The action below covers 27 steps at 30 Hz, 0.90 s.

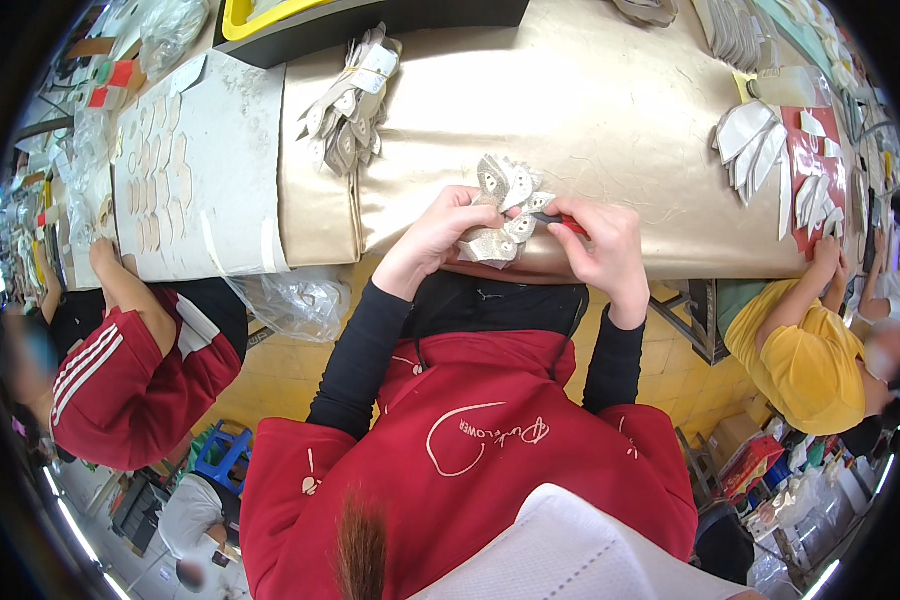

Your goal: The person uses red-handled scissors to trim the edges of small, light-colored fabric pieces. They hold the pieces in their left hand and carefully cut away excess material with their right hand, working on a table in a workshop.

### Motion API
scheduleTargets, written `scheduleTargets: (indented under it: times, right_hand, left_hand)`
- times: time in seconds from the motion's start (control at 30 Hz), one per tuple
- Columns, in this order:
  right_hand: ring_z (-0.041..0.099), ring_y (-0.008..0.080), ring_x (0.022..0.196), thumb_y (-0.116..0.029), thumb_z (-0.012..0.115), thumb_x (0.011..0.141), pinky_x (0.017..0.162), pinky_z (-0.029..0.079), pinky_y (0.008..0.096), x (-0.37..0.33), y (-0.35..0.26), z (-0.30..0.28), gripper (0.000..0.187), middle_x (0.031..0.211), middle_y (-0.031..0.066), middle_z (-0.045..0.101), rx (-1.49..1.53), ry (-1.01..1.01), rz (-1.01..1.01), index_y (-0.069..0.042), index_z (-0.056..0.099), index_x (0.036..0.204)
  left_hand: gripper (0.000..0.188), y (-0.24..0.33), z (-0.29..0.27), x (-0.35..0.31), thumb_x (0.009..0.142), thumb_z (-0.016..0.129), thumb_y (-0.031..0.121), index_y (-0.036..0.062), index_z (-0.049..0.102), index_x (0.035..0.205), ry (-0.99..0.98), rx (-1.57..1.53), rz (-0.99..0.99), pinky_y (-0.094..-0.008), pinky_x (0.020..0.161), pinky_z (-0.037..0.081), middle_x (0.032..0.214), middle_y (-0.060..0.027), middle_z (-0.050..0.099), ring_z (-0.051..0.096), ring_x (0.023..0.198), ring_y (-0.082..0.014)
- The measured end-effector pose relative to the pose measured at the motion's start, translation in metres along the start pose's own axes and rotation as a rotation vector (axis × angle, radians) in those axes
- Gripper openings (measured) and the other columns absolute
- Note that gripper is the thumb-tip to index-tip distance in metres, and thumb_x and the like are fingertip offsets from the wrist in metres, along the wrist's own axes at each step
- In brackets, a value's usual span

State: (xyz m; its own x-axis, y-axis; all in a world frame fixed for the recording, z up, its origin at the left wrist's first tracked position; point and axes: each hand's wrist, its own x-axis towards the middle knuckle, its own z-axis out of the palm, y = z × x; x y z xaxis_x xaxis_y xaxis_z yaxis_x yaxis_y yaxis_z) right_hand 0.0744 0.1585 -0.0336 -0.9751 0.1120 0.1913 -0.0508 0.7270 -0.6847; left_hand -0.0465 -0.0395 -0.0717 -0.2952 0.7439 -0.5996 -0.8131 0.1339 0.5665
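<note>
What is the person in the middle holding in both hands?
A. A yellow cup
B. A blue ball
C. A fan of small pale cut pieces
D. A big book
C: the left hand and the right hand grip a fanned bunch of small pale cut pieces over the edge of the beige-covered table; a small red thing also shows in the right hand.

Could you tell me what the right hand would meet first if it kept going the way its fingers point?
Probably the fan of small pale cut pieces that the left hand holds; the right hand points leftward at them.
</note>
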Motion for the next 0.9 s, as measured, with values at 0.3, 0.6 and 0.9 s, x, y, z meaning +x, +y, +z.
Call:
scheduleTargets:
  times: [0.3, 0.6, 0.9]
  right_hand:
    - [0.07, 0.0237, 0.068, -0.007, 0.073, 0.075, 0.06, 0.052, 0.031, 0.0007, -0.0018, -0.0027, 0.016, 0.081, 0.0094, 0.071, 0.031, 0.01, -0.004, -0.006, 0.069, 0.09]
    - [0.068, 0.0236, 0.065, -0.007, 0.073, 0.075, 0.057, 0.05, 0.0318, -0.001, 0.0003, -0.0011, 0.016, 0.08, 0.0087, 0.071, 0.038, 0.039, -0.005, -0.007, 0.07, 0.09]
    - [0.068, 0.0233, 0.066, -0.007, 0.073, 0.075, 0.058, 0.05, 0.0313, -0.0013, -0.0008, -0.0004, 0.016, 0.081, 0.0084, 0.071, 0.011, 0.04, -0.026, -0.007, 0.069, 0.09]
  left_hand:
    - [0.028, -0.0005, -0.001, 0.001, 0.082, 0.063, 0.007, -0.0071, 0.068, 0.105, -0.004, 0.005, -0.001, -0.026, 0.069, 0.056, 0.091, -0.0108, 0.071, 0.068, 0.075, -0.0116]
    - [0.028, -0.0008, -0.0016, 0.001, 0.082, 0.064, 0.008, -0.0068, 0.068, 0.105, -0.003, 0.005, 0.0, -0.0259, 0.068, 0.056, 0.091, -0.0105, 0.071, 0.068, 0.075, -0.0114]
    - [0.028, 0.0003, 0.0006, -0.0007, 0.083, 0.063, 0.008, -0.0068, 0.068, 0.106, 0.006, 0.001, -0.001, -0.0262, 0.068, 0.057, 0.091, -0.0109, 0.071, 0.068, 0.075, -0.0121]
